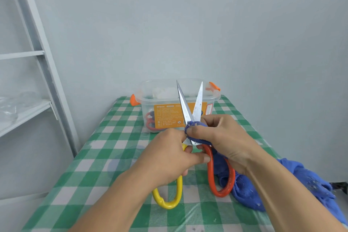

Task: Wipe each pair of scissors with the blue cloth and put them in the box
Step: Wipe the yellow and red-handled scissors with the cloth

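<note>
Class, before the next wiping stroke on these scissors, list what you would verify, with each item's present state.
1. Left hand grips the scissors by the yellow handle: ok.
2. Right hand pinches the blue cloth at the blade base: ok.
3. Blade tips point away from the person: ok.
4. Blades clean: not ok, specks on one.
5. Box lid off: ok.

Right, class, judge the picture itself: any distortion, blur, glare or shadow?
Head view: the shelf at left leans, probably lens distortion; light soft and even, only a faint shadow on the tablecloth; the scissors show dull sheen, no glare; print on the box is blurred.
</note>
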Motion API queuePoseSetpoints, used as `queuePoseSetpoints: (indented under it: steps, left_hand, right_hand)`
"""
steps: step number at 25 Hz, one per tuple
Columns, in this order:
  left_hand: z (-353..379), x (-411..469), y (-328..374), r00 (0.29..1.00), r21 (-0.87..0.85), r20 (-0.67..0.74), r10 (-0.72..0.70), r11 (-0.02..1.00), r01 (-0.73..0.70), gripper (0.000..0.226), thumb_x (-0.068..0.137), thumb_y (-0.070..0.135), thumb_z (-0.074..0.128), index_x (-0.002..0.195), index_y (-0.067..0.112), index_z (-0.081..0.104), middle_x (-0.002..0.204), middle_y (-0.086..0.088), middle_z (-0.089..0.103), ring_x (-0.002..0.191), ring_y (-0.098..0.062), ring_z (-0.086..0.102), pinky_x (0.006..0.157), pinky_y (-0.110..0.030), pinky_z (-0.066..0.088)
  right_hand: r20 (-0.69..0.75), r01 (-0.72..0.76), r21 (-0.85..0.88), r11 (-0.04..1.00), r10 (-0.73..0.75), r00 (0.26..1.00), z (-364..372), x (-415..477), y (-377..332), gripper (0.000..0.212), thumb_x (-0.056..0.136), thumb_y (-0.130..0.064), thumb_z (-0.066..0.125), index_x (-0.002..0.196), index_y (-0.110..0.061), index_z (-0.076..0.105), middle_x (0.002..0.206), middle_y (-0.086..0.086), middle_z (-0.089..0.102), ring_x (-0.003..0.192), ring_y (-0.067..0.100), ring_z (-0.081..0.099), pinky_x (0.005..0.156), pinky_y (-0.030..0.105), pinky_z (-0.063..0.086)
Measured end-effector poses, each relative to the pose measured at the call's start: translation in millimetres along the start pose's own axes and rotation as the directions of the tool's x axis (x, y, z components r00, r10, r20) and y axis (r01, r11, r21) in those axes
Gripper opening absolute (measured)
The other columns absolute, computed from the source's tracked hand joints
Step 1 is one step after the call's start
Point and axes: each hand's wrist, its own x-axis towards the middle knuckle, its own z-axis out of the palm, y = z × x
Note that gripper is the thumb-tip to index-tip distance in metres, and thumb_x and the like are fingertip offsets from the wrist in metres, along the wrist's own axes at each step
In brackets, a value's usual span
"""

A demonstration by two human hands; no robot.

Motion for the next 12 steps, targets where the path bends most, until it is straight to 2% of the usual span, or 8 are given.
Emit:
queuePoseSetpoints:
  steps: [1,3,5,7,9,12]
  left_hand:
    - [0,1,-1,1.0,-0.021,0.01,-0.018,1.0,0.018,0.028,0.076,0.039,0.084,0.099,0.032,0.07,0.051,0.011,0.058,0.061,-0.019,0.071,0.064,-0.031,0.053]
    - [2,3,-4,0.999,-0.038,0.024,-0.037,0.999,0.037,0.026,0.075,0.038,0.085,0.094,0.028,0.071,0.044,0.012,0.054,0.063,-0.024,0.071,0.061,-0.03,0.049]
    - [2,3,-5,0.999,-0.062,0.025,-0.031,0.998,0.032,0.023,0.073,0.038,0.086,0.083,0.025,0.07,0.049,0.01,0.053,0.048,-0.02,0.061,0.057,-0.03,0.044]
    - [2,3,-5,0.999,-0.082,0.027,-0.024,0.996,0.026,0.022,0.073,0.037,0.087,0.067,0.031,0.067,0.047,0.011,0.049,0.041,-0.015,0.051,0.053,-0.025,0.04]
    - [2,3,-5,0.999,-0.093,0.037,-0.03,0.995,0.033,0.027,0.074,0.036,0.087,0.059,0.035,0.064,0.044,0.012,0.046,0.041,-0.013,0.047,0.052,-0.024,0.038]
    - [2,2,-5,0.999,-0.115,0.04,-0.033,0.993,0.037,0.03,0.074,0.035,0.087,0.056,0.033,0.063,0.043,0.011,0.045,0.04,-0.013,0.045,0.054,-0.025,0.038]
  right_hand:
    - [0.001,0.019,-0.031,0.999,-0.019,1.0,-2,-1,1,0.038,0.079,-0.016,0.08,0.055,-0.013,0.05,0.054,-0.001,0.047,0.05,0.01,0.044,0.051,0.02,0.037]
    - [-0.001,0.05,-0.107,0.993,-0.051,0.999,-6,-3,4,0.035,0.071,-0.021,0.08,0.056,-0.01,0.05,0.058,0.004,0.046,0.056,0.014,0.041,0.056,0.026,0.032]
    - [0.0,0.06,-0.133,0.989,-0.061,0.998,-10,-3,7,0.033,0.066,-0.022,0.076,0.063,0.002,0.053,0.061,0.008,0.047,0.059,0.016,0.041,0.058,0.029,0.032]
    - [-0.004,0.052,-0.118,0.992,-0.053,0.999,-14,-2,9,0.025,0.068,-0.013,0.075,0.067,0.006,0.06,0.06,0.009,0.053,0.058,0.016,0.046,0.057,0.028,0.037]
    - [0.002,0.043,-0.073,0.996,-0.043,0.999,-15,-1,12,0.015,0.074,-0.002,0.073,0.069,0.009,0.064,0.06,0.011,0.058,0.058,0.016,0.05,0.056,0.026,0.042]
    - [0.05,0.054,0.002,0.999,-0.054,0.997,-18,-1,16,0.018,0.068,-0.008,0.069,0.071,0.009,0.065,0.062,0.012,0.06,0.06,0.017,0.052,0.056,0.024,0.045]
